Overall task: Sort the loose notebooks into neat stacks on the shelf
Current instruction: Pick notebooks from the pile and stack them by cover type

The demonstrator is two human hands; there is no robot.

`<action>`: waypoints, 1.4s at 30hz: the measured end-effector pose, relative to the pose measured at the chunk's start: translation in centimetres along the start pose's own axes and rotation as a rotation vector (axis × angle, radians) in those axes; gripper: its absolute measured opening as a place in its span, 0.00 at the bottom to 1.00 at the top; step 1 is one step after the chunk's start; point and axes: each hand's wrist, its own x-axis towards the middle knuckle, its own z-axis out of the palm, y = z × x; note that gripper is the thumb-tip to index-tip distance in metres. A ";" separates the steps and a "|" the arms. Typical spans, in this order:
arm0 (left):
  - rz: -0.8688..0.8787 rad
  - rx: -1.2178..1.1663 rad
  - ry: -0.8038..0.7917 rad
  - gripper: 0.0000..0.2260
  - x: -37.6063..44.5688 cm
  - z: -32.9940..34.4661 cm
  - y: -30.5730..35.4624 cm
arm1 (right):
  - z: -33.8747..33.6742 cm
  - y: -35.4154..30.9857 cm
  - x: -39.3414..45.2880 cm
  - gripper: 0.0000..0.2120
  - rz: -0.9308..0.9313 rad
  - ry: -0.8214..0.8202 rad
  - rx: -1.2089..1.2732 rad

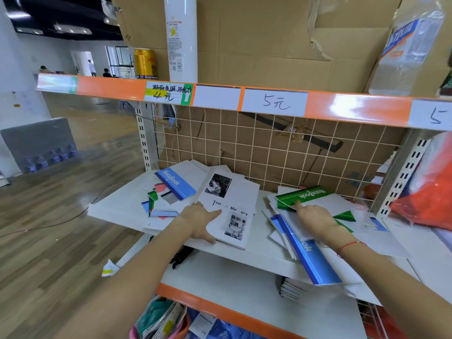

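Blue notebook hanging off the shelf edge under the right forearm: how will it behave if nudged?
The blue notebook overhangs the shelf edge, so it would probably tip off. Its cover looks glossy, so likely slippery. It looks thin, so probably floppy.

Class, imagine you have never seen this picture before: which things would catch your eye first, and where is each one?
Probably the two bare arms reaching onto the white shelf: the left hand lies flat on a white booklet with black-and-white photos, and the right hand touches a green notebook on a loose pile. Next, the orange shelf edge above, with its handwritten price tags.
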 end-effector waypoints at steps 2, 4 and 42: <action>0.030 0.031 0.030 0.40 0.0 -0.1 -0.1 | -0.1 0.2 -0.2 0.19 0.048 0.043 -0.041; 0.062 0.063 0.066 0.38 -0.2 0.0 -0.3 | -0.1 0.4 -0.6 0.16 0.139 0.041 -0.057; 0.159 0.030 0.445 0.35 1.7 -0.3 -0.4 | 3.0 2.1 -3.4 0.33 0.294 0.014 0.094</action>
